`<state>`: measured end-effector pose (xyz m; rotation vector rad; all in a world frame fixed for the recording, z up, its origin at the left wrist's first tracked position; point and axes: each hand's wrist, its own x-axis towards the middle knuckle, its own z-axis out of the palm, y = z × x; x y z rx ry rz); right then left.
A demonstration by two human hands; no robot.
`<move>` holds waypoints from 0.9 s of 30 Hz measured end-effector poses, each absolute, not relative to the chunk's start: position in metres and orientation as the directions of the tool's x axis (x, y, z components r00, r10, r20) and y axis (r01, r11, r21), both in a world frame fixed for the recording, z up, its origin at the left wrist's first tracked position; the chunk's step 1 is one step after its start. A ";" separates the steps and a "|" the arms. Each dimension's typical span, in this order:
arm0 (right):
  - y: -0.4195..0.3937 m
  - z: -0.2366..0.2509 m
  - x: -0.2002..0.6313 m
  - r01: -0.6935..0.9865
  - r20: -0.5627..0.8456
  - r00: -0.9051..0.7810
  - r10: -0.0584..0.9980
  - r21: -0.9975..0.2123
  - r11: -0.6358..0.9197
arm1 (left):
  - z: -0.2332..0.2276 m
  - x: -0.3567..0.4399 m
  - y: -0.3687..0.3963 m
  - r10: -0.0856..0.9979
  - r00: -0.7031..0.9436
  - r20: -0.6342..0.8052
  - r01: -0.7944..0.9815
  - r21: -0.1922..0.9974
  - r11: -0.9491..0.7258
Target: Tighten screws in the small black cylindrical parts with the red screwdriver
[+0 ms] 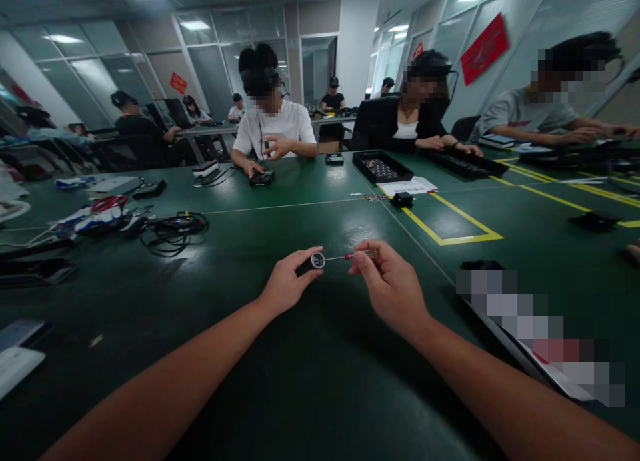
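Note:
Between the thumb and fingers of my left hand [287,281] is a small black cylindrical part [317,260], its round silvery open end facing right. My right hand [393,284] is closed around the handle of a screwdriver [364,254], which has a red collar and a clear reddish grip. The screwdriver's thin metal shaft points left and its tip meets the open end of the cylinder. Whether the tip is inside or only touching the rim, I cannot tell. Both hands are above the green table [320,381].
A tangle of black cables [175,231] lies left, beside other loose items. Ahead are a small black block [402,199], a black tray of small parts [383,166] and a yellow-taped rectangle [470,237]. Several people sit across the table. A blurred-out item lies near my right forearm.

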<state>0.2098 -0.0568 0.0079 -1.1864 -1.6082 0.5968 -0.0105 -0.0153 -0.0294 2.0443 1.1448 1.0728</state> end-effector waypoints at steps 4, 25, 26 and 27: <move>-0.059 0.012 0.208 0.462 0.424 0.018 0.906 -0.807 0.368 | -0.029 -0.010 -0.015 0.878 0.297 0.376 0.428 0.770 -0.474; -0.056 0.010 0.209 0.431 0.417 0.005 0.909 -0.821 0.374 | -0.033 -0.009 -0.015 0.839 0.361 0.407 0.454 0.709 -0.539; -0.056 0.009 0.209 0.440 0.418 0.003 0.909 -0.816 0.374 | -0.033 -0.009 -0.015 0.840 0.357 0.409 0.451 0.712 -0.539; -0.055 0.007 0.209 0.444 0.415 0.001 0.910 -0.815 0.372 | -0.033 -0.009 -0.014 0.841 0.350 0.412 0.447 0.716 -0.537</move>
